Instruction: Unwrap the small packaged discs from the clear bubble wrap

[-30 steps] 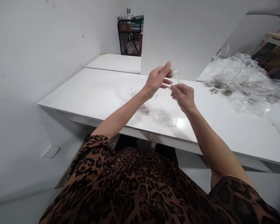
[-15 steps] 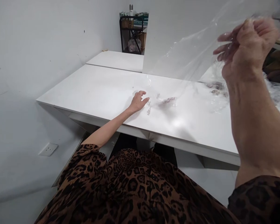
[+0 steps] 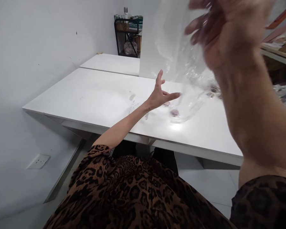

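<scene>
Below right hand (image 3: 231, 28), clear plastic (image 3: 192, 72), hanging

Fitted with a wall socket (image 3: 38, 161) at lower left — furnished with a black rack (image 3: 131, 31) at upper centre.

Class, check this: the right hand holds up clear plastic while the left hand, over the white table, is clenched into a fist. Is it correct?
Not clenched: the head view shows the left hand open and spread, over the white table, while the right hand holds up clear plastic.
</scene>
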### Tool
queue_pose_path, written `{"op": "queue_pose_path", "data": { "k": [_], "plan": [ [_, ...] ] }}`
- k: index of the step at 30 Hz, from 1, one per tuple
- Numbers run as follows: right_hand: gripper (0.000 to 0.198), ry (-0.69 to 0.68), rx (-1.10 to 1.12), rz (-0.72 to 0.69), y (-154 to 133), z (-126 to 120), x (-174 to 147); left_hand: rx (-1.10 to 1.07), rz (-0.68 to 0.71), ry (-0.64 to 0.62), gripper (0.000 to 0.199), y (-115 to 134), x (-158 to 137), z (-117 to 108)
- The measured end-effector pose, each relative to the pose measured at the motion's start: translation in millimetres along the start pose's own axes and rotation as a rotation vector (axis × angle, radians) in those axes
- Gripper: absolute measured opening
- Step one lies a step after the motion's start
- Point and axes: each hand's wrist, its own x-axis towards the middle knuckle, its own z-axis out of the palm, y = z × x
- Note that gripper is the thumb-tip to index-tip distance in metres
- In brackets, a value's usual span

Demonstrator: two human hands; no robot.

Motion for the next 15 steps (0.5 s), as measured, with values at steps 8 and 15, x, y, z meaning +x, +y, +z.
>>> {"op": "queue_pose_path", "data": {
  "k": [8,15],
  "plan": [
    [0.025,-0.174,-0.145,0.010,65.3,9.7,-35.1,-0.113,0.032,-0.093,0.039,0.6,14.4,35.2],
    [0.026,0.136,-0.401,-0.164,66.6,-54.4,-82.1,-0.721,-0.085,0.471,0.022,3.7,18.0,-22.3]
  ]
}}
